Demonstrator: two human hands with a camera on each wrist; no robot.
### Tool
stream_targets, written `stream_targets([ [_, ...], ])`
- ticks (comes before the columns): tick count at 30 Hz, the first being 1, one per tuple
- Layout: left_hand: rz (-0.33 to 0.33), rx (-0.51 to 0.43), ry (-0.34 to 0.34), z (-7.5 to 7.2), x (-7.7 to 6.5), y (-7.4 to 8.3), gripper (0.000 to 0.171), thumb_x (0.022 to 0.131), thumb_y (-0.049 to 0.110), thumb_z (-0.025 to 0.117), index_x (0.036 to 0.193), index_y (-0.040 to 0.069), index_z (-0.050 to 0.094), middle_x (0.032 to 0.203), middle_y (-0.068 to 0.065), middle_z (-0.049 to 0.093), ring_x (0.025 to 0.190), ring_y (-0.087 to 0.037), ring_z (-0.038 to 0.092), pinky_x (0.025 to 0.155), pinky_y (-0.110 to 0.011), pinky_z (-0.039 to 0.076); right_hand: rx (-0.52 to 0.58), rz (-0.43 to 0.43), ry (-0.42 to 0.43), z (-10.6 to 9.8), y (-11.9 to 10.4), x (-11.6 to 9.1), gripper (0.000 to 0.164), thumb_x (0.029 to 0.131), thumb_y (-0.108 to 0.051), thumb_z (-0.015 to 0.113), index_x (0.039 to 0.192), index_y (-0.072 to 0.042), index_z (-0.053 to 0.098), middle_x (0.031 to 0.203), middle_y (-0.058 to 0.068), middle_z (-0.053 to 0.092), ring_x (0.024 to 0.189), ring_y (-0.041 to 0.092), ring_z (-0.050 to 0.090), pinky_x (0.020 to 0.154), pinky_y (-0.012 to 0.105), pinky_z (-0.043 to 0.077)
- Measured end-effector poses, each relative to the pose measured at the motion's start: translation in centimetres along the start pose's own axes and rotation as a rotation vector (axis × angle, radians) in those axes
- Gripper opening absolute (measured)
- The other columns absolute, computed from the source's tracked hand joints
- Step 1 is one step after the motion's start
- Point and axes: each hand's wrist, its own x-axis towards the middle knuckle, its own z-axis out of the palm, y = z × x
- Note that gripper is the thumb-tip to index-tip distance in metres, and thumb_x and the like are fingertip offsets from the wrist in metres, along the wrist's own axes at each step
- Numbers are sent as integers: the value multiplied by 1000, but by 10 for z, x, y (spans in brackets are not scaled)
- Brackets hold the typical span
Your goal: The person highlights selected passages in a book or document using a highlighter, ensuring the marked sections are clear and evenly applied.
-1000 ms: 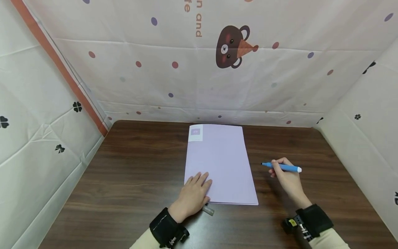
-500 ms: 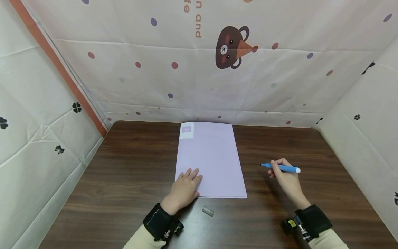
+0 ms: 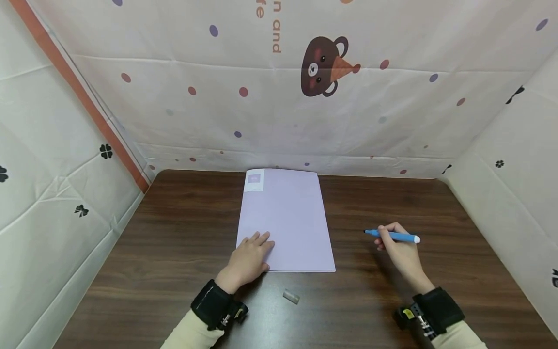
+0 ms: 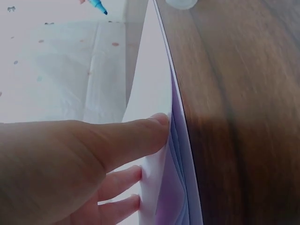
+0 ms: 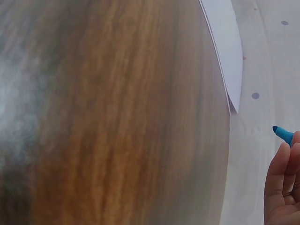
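Note:
A pale lilac folder (image 3: 285, 220) with a white label in its upper left corner lies on the wooden table, reaching to the far edge. My left hand (image 3: 248, 259) rests on its lower left corner, fingers spread and fairly straight. In the left wrist view the thumb (image 4: 140, 136) lies at the folder's edge, where several sheets (image 4: 176, 154) show between the covers. Off to the right, my right hand (image 3: 398, 247) pinches a blue marker (image 3: 403, 237), uncapped, its dark tip pointing left above the table. The right wrist view shows only the marker's tip (image 5: 281, 132) and some fingers.
A small grey translucent cylinder (image 3: 291, 296) lies on the table (image 3: 174, 252) in front of the folder. Cloth with printed dots and a bear (image 3: 320, 68) hangs behind the table, and cloth walls stand at both sides. Black straps with cameras (image 3: 218, 308) circle both wrists.
The folder has slid left and slightly away under my left hand, leaving the grey cylinder fully in view. My right hand with the marker has barely moved.

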Motion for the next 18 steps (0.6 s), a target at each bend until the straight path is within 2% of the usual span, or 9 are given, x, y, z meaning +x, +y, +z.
stream_targets([
  [9, 8, -22, 10, 1, -1, -6, 51, 78, 22, 68, 124, 6, 52, 137, -16, 41, 125, -35, 33, 99, -53, 30, -19, -21, 7, 2, 4, 0, 35, 93, -35, 48, 92, 0, 53, 77, 13, 62, 69, 25, 60, 59, 26, 52],
  [18, 2, 12, 30, 2, 1, -11, 49, 80, 24, 66, 124, 8, 53, 137, -14, 42, 125, -32, 34, 100, -51, 30, -22, -20, 4, 3, 4, -1, 33, 93, -34, 48, 93, -1, 54, 77, 14, 63, 69, 25, 61, 59, 27, 52],
])
